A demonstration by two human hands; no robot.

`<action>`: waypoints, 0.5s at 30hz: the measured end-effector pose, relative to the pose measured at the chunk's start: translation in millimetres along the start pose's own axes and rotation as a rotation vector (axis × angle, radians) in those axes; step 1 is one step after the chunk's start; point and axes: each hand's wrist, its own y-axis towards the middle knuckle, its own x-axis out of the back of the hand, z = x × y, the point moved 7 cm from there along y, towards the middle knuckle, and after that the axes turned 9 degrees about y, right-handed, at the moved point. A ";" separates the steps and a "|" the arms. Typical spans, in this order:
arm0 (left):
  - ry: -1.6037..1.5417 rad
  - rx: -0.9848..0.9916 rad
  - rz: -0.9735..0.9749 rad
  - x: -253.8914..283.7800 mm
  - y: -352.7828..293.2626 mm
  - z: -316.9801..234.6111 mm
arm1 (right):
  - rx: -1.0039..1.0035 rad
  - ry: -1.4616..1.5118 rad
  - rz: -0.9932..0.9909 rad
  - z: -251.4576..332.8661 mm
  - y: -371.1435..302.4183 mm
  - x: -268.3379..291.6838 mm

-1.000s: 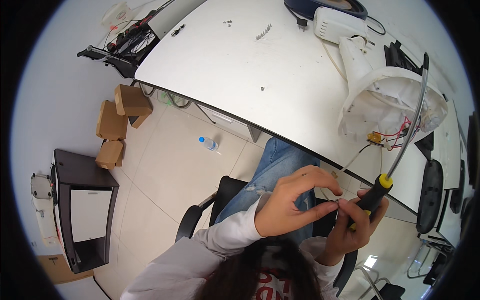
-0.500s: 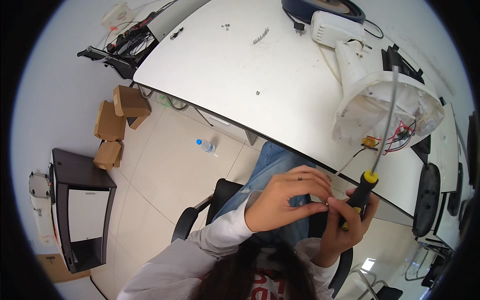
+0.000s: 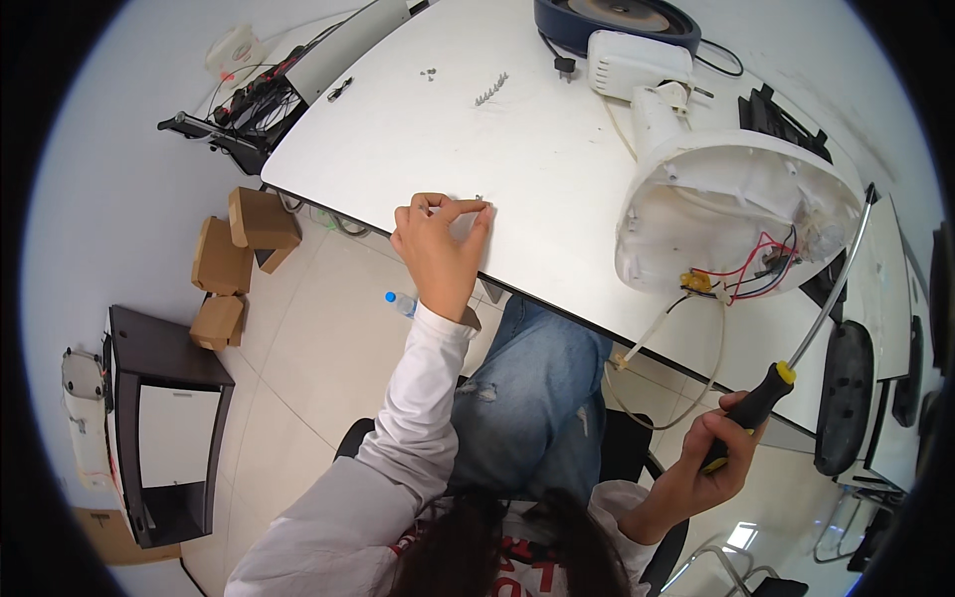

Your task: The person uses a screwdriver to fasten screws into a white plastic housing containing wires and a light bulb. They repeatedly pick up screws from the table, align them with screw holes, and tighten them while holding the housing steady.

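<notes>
My left hand (image 3: pixel 440 254) is over the near edge of the white table, thumb and forefinger pinched together. Whatever is between those fingertips is too small to make out. Just beyond them a tiny metal piece (image 3: pixel 478 197), like a screw, rests on the tabletop. My right hand (image 3: pixel 711 463) grips a screwdriver by its black and yellow handle (image 3: pixel 753 410). Its long metal shaft points up and away to the right. An open white plastic housing (image 3: pixel 652 214) lies on the table, with red and black wires (image 3: pixel 746 274) inside. A pale cable (image 3: pixel 723 348) loops from it over the table edge.
Several screws stand in a row (image 3: pixel 491 90) on the white table (image 3: pixel 398 139), near a small cluster of metal bits (image 3: pixel 428 74). A round dark-blue part (image 3: pixel 617 25) sits at the back. Cardboard boxes (image 3: pixel 221 257) and a bottle (image 3: pixel 400 303) are on the floor.
My left hand has moved from beside my right hand to the table, up and left. The right hand, still holding the screwdriver, is lower, and the shaft leans farther right.
</notes>
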 end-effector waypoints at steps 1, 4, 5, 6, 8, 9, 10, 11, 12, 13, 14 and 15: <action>0.007 0.007 0.001 -2.1 -0.2 0.0 | -0.009 0.008 0.001 -0.9 0.7 1.7; 0.017 0.035 0.016 -4.9 -0.6 1.2 | -0.012 0.030 -0.002 -3.0 1.0 3.9; 0.008 0.049 0.031 -5.4 0.0 0.5 | -0.007 0.036 -0.004 -3.4 2.0 4.6; -0.001 0.062 0.045 -6.0 0.6 0.5 | -0.012 0.040 -0.009 -4.4 2.6 5.6; -0.005 0.034 0.034 -8.8 2.1 -2.6 | -0.014 0.039 -0.030 -4.5 5.0 9.5; -0.009 0.018 0.029 -9.7 3.2 -2.7 | 0.000 0.043 -0.026 -3.6 5.4 8.5; 0.046 0.017 -0.007 -9.6 2.1 -0.2 | 0.024 0.032 -0.023 -3.7 6.2 8.0; 0.030 0.014 -0.001 -8.3 2.4 -2.2 | 0.052 0.007 -0.024 -4.0 8.2 11.3; -0.017 0.025 0.002 -9.6 2.6 1.1 | 0.135 0.000 0.015 -4.9 8.5 11.8; -0.057 0.039 0.002 -10.6 2.0 6.0 | 0.044 0.056 -0.076 -2.3 11.0 13.7; -0.062 0.042 0.007 -9.7 1.9 6.0 | 0.050 0.067 -0.103 -2.8 11.7 17.9; -0.067 0.046 0.012 -8.9 0.5 4.7 | 0.058 0.078 -0.129 -5.1 12.4 23.1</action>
